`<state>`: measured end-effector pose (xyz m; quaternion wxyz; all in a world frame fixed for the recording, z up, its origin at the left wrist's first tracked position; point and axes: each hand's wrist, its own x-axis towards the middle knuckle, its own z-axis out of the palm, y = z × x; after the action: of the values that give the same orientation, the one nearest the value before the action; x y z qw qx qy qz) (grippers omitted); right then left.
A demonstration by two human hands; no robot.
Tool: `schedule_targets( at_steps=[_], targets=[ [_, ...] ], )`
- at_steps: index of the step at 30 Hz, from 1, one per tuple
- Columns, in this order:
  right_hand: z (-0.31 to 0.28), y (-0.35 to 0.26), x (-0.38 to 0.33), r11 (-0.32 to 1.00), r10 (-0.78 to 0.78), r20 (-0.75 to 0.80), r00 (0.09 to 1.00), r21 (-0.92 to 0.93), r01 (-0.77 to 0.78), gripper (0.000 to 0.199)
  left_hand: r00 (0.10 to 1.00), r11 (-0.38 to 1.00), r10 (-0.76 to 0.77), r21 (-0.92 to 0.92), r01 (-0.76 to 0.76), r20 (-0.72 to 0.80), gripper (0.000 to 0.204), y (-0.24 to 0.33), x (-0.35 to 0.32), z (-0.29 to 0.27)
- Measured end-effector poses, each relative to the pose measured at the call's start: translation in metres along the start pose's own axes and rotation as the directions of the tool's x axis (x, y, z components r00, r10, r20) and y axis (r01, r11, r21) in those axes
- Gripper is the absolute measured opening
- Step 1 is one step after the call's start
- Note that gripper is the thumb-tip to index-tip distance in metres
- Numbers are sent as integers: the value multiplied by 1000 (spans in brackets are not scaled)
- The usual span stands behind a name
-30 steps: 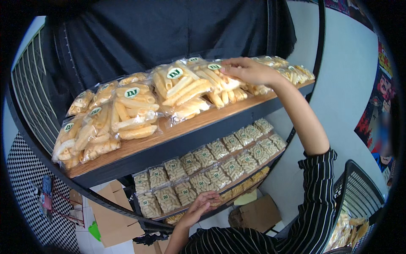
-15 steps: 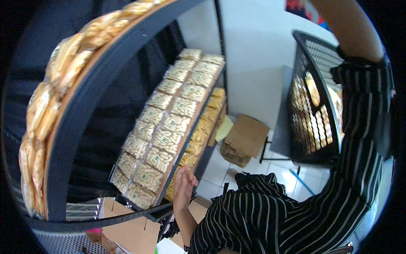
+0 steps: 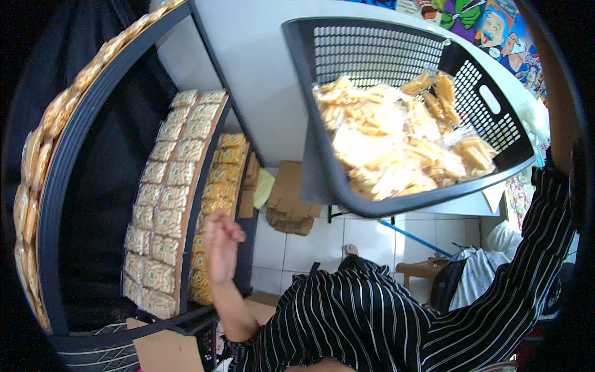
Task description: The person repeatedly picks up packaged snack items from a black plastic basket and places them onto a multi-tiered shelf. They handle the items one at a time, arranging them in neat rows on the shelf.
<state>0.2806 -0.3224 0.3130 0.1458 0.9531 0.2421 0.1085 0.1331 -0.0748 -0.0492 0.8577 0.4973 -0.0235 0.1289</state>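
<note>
Head view: left hand [image 3: 222, 248], loosely curled, empty, could knock yellow bags [image 3: 220, 175] at left if swung carelessly; right hand's hidden, can't tell

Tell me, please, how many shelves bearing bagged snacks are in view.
3: the upper shelf at far left, the middle shelf below it, and the lower shelf beneath that; more may be hidden.

The half-curled left hand [image 3: 224, 247] is positioned beside shelved yellow packs [image 3: 220, 175]; the black basket [image 3: 427, 200] contains bagged snacks [image 3: 396, 136]
</note>
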Motion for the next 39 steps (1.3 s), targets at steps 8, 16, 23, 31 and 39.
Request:
schedule_targets(
  at_steps=[8,16,23,31,39],
  targets=[
    [121,125,1,986,-141,138,980,-71,152,37,912,900,405,143,-411,73,40,51,65,82],
    [222,189,38,933,-348,286,893,16,358,53,801,520,381,610,-598,462,55,104,119,203],
    [321,174,55,902,-427,468,774,166,398,55,800,192,23,783,-592,600,41,57,225,309],
    [380,192,28,830,-540,449,711,423,363,82,754,33,-456,855,-517,473,34,-38,257,294],
    [373,193,33,813,-544,538,643,528,246,70,729,32,-440,821,-570,524,36,-38,259,288]
  ],
)
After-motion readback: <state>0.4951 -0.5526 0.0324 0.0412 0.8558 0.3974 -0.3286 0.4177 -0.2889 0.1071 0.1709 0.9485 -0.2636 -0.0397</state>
